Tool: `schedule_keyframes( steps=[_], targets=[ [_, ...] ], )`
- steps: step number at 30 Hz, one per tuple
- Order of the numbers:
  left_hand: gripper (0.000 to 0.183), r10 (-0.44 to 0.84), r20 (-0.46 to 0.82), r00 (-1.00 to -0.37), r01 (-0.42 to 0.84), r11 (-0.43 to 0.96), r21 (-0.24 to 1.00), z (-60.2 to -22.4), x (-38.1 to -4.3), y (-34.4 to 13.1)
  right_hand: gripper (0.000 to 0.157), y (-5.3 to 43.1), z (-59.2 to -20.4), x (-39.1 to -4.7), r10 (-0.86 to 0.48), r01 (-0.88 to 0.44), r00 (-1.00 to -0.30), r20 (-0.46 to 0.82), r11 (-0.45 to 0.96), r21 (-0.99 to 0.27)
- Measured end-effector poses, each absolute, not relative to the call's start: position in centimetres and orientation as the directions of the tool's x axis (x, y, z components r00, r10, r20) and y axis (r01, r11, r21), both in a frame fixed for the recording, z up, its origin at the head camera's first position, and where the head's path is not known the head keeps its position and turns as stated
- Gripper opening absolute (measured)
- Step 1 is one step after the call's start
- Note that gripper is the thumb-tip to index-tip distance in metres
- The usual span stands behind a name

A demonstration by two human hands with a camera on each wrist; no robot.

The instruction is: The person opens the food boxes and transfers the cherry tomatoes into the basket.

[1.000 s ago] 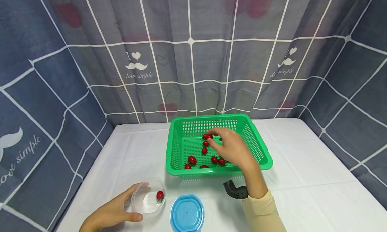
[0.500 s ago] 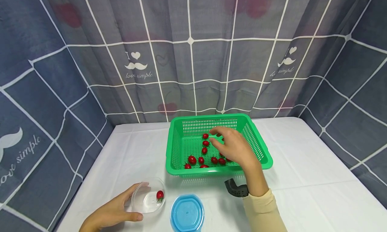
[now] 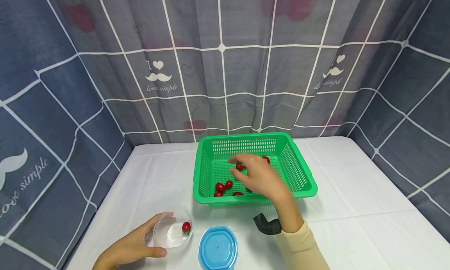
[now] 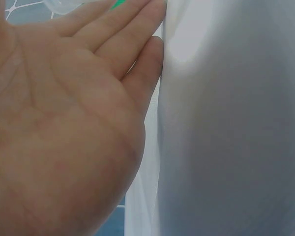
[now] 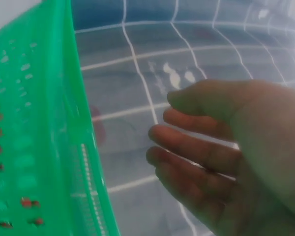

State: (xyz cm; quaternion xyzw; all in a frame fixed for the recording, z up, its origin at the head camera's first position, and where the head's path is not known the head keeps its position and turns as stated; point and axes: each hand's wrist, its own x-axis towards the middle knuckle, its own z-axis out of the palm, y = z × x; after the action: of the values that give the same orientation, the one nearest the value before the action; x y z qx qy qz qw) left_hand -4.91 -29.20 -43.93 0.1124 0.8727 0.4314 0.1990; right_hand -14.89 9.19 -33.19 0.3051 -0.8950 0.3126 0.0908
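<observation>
A clear plastic container [image 3: 168, 238] stands on the white table at the front left, one red cherry tomato [image 3: 186, 226] in it. My left hand [image 3: 135, 240] grips its side, thumb at the near side, fingers round the far side. In the left wrist view my left hand [image 4: 73, 113] shows its palm close above the cloth. Over the green basket [image 3: 203, 199] hovers my right hand [image 3: 258, 174], thumb and fingers parted with nothing between them. Several cherry tomatoes [image 3: 220, 187] lie in the basket, some hidden under that hand. In the right wrist view my right hand [image 5: 226, 142] is above the rim.
A blue lid [image 3: 218, 248] lies right of the clear container, near the front edge. White cloth [image 3: 351, 207] covers the table. A grey checked curtain [image 3: 246, 74] closes off the back and both sides. My right wrist wears a black band [image 3: 267, 224].
Tomatoes in the basket have shifted position under my right hand, which has moved left and slightly nearer. My left hand and the clear container have stayed put.
</observation>
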Motion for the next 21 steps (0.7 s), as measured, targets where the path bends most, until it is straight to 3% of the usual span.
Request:
schedule_keyframes(
  steps=[10,16,21],
  targets=[
    [0.09,0.374,-0.237,-0.896,0.041,0.603,0.796,-43.9,-4.8,-29.3,0.027,5.9,-33.5,-13.5,-0.631,-0.72,-0.686,0.362,0.517,-0.463],
    [0.088,0.393,-0.21,-0.895,0.087,0.616,0.783,-44.0,-4.8,-29.3,0.027,3.5,-33.9,-12.3,-0.719,-0.773,-0.616,0.321,0.473,-0.423],
    [0.088,0.396,-0.234,-0.888,0.056,0.598,0.8,-43.9,-4.8,-29.3,0.026,1.4,-34.7,-11.1,-0.788,-0.814,-0.551,0.274,0.437,-0.382]
  ],
)
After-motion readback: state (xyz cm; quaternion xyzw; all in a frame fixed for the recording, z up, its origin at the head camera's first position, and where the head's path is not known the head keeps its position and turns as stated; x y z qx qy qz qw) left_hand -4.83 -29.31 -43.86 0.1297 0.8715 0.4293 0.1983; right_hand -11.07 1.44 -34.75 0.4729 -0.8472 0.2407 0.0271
